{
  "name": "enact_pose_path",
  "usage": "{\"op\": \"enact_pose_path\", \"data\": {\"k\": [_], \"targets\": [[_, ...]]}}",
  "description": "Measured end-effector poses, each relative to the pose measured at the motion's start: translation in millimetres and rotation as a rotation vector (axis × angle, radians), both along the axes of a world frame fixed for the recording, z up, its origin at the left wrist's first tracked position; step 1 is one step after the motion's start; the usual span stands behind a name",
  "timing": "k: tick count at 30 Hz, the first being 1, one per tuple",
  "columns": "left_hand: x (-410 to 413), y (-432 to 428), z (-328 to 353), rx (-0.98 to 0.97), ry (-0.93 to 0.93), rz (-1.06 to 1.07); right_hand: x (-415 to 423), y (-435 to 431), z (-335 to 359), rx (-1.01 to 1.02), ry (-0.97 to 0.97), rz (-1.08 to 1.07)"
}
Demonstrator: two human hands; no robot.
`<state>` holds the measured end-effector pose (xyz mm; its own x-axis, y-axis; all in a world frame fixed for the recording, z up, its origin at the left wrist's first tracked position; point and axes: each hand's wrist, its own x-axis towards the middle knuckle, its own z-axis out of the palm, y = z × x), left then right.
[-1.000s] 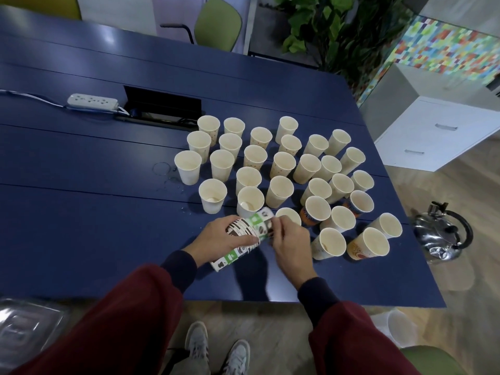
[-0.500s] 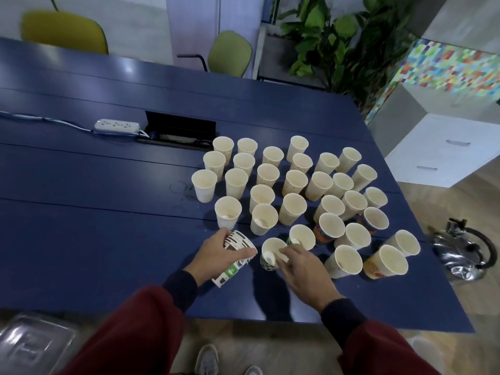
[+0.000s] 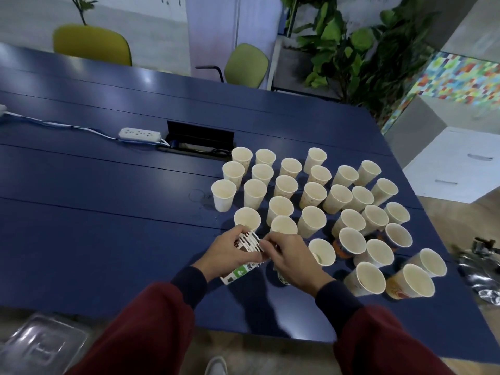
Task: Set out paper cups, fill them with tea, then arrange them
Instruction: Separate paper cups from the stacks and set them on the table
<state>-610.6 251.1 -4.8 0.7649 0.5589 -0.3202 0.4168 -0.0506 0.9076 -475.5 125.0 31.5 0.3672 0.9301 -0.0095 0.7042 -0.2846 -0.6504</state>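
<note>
Right hand back pinching cup stack left hand grips.

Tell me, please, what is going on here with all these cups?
A person at the blue table is setting out paper cups. The left hand grips a tilted stack of printed cups, and the right hand pinches its open end, apparently to pull one off. Many stand upright in a cluster beyond the hands. A metal kettle sits on the floor to the right, untouched.
</note>
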Motion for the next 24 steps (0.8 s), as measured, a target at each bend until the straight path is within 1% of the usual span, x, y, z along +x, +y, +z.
{"op": "enact_pose_path", "data": {"k": [4,8,11,14,17,20,24], "targets": [[-11.3,19.1,5.3,-0.027,-0.026,0.057,-7.9,28.2,4.9,-0.017,0.022,0.042],[-17.9,30.3,4.0,-0.081,-0.033,0.148,-12.1,53.5,6.8,-0.023,-0.099,0.114],[-23.1,35.2,2.9,-0.113,-0.034,0.209,-5.5,71.0,9.7,0.057,-0.13,0.104],[-31.6,44.0,0.6,-0.134,0.004,0.345,8.5,90.9,14.4,0.137,-0.084,0.06],[-44.1,52.0,-8.3,-0.163,0.066,0.469,9.0,108.5,15.8,0.182,-0.013,0.106],[-55.4,54.3,-12.4,-0.2,0.111,0.522,-3.5,124.8,3.9,0.128,-0.001,0.225],[-70.6,43.2,-18.8,-0.257,0.128,0.509,-28.5,140.6,-20.6,-0.046,0.039,0.321]]}}
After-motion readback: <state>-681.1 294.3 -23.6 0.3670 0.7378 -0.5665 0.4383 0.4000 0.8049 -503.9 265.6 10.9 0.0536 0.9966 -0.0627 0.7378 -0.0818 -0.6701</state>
